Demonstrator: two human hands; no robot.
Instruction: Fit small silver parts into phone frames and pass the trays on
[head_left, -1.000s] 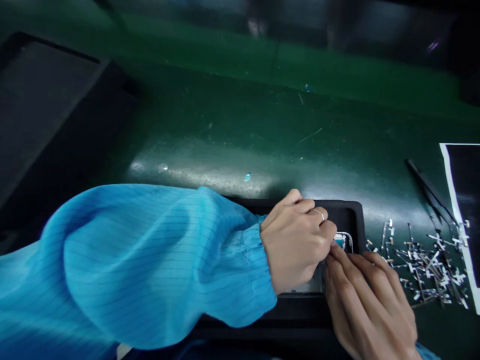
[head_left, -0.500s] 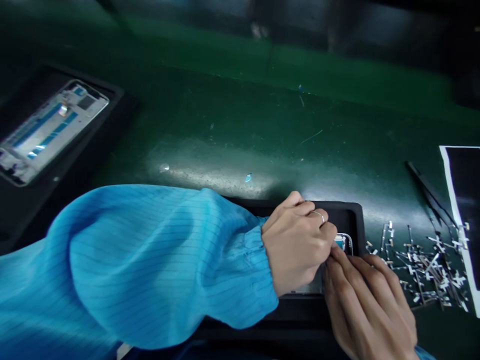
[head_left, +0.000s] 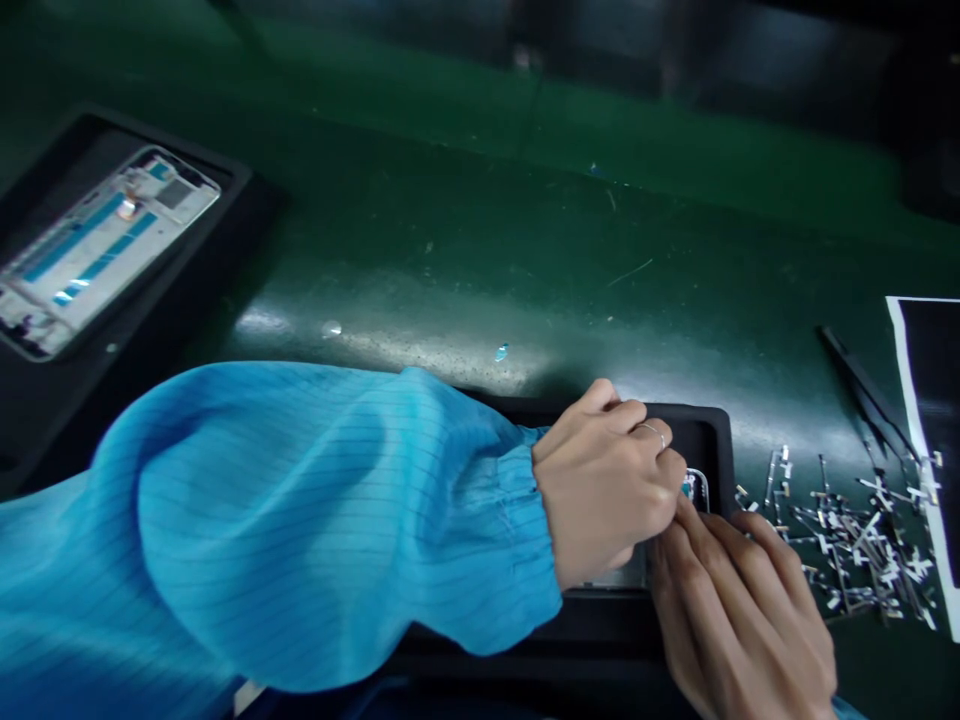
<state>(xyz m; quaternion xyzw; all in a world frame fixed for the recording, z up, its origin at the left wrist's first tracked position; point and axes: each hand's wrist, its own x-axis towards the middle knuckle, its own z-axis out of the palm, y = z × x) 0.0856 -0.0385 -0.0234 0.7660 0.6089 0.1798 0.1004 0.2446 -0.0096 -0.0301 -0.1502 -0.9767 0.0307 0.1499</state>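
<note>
Pressing my curled left hand (head_left: 604, 480) and flat right hand (head_left: 739, 605) onto the phone frame (head_left: 697, 487), whose long axis runs left-right.

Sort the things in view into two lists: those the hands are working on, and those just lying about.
In work: left hand, right hand, phone frame, black tray.
Lying about: small metal parts, tweezers, second tray at far left, black sheet.

Two hands were in view, the left hand (head_left: 604, 480) and the right hand (head_left: 739, 610), with one ring (head_left: 654, 430). There were two trays, the near tray (head_left: 712, 430) and the far tray (head_left: 187, 280), and two phone frames, the near frame (head_left: 696, 487) and the far frame (head_left: 97, 250). One pair of tweezers (head_left: 862, 385), one black sheet (head_left: 934, 420) and one heap of metal bits (head_left: 855, 540), too many to count, lay nearby.
</note>
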